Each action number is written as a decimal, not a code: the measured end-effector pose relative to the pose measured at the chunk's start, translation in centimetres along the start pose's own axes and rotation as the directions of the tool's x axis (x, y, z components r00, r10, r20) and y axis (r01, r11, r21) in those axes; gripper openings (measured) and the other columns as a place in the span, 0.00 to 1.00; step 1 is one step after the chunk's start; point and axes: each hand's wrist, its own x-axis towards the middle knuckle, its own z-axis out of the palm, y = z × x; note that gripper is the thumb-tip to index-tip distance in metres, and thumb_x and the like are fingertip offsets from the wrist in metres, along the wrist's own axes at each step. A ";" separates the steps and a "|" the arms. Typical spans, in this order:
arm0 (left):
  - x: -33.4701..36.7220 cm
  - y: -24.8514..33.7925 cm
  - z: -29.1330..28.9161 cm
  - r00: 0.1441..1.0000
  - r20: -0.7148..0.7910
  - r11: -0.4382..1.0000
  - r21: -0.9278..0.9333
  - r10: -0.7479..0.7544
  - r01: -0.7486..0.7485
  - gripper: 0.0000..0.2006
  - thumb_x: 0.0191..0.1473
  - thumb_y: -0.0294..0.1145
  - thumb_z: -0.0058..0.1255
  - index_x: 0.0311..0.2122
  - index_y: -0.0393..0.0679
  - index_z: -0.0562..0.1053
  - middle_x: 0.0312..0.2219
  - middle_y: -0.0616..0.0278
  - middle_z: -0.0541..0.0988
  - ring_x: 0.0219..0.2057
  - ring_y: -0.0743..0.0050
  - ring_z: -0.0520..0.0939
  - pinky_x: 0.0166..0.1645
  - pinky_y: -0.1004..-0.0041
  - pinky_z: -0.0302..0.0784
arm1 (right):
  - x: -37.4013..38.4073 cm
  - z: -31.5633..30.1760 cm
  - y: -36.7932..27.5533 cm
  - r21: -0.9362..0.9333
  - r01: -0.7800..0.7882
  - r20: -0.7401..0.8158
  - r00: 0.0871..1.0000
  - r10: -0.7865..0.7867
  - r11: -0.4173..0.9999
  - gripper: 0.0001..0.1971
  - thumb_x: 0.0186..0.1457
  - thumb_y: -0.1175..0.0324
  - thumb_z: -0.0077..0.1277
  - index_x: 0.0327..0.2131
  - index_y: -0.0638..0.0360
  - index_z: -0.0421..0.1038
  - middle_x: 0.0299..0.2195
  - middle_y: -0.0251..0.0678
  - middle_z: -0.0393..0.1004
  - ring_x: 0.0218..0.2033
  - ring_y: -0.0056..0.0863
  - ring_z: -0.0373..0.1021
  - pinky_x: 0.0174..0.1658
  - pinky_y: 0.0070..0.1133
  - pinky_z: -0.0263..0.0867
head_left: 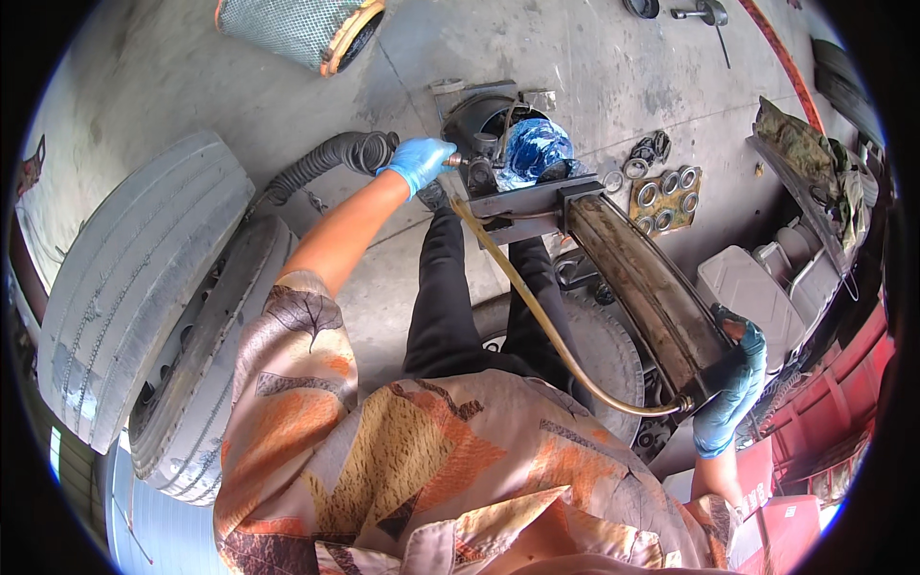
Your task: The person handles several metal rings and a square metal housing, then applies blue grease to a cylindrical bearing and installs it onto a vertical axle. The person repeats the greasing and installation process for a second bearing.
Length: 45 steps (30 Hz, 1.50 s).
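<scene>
My left hand [419, 161], in a blue glove, grips the metal tip of a yellowish hose [537, 316] and holds it against a dark metal part [489, 129] stuffed with blue plastic [533, 149]. The hose curves down across my black trousers to the near end of a long, greasy leaf spring [642, 283]. My right hand [733, 388], also gloved in blue, clasps that near end of the spring, close to where the hose joins. The spring runs from my right hand up to the dark metal part.
Two large truck tyres [144, 307] lean at the left. A black corrugated hose [326, 158] lies on the concrete floor. Several metal rings rest on a cardboard scrap [663, 196]. White plastic containers [767, 287] and red cabinets [815, 402] stand at the right. A mesh filter [297, 29] lies at the top.
</scene>
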 end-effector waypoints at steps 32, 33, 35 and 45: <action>-3.6 -1.7 1.0 0.994 -0.079 0.977 -0.196 0.070 -0.084 0.10 0.49 0.38 0.56 0.34 0.46 0.74 0.27 0.49 0.77 0.30 0.43 0.78 0.34 0.57 0.72 | -0.9 0.2 0.4 0.068 -0.086 -0.069 0.993 0.091 0.994 0.26 0.63 0.51 0.35 0.48 0.67 0.66 0.44 0.45 0.69 0.50 0.38 0.66 0.57 0.34 0.56; -3.7 -1.7 0.8 0.989 -0.125 0.977 -0.189 0.077 -0.100 0.08 0.49 0.37 0.56 0.33 0.47 0.75 0.28 0.50 0.78 0.30 0.44 0.78 0.34 0.56 0.72 | -0.9 0.4 0.5 0.100 -0.071 -0.080 0.994 0.079 0.992 0.26 0.63 0.51 0.35 0.49 0.67 0.66 0.45 0.46 0.69 0.50 0.38 0.66 0.57 0.34 0.55; -4.1 -1.1 0.1 0.999 -0.054 0.989 -0.146 0.009 -0.017 0.09 0.48 0.39 0.56 0.34 0.49 0.75 0.27 0.51 0.78 0.30 0.44 0.78 0.34 0.56 0.72 | -0.9 0.4 0.4 0.114 -0.071 -0.068 0.995 0.079 0.991 0.28 0.63 0.48 0.35 0.52 0.66 0.63 0.47 0.47 0.69 0.51 0.37 0.65 0.58 0.34 0.55; -2.6 -0.2 -1.3 1.000 -0.001 0.997 0.073 -0.007 0.007 0.13 0.48 0.50 0.55 0.32 0.52 0.74 0.22 0.54 0.78 0.27 0.49 0.80 0.32 0.56 0.73 | -0.8 0.1 1.2 0.156 -0.264 -0.168 0.943 0.289 0.952 0.16 0.62 0.63 0.36 0.43 0.64 0.69 0.42 0.41 0.71 0.46 0.31 0.67 0.56 0.29 0.58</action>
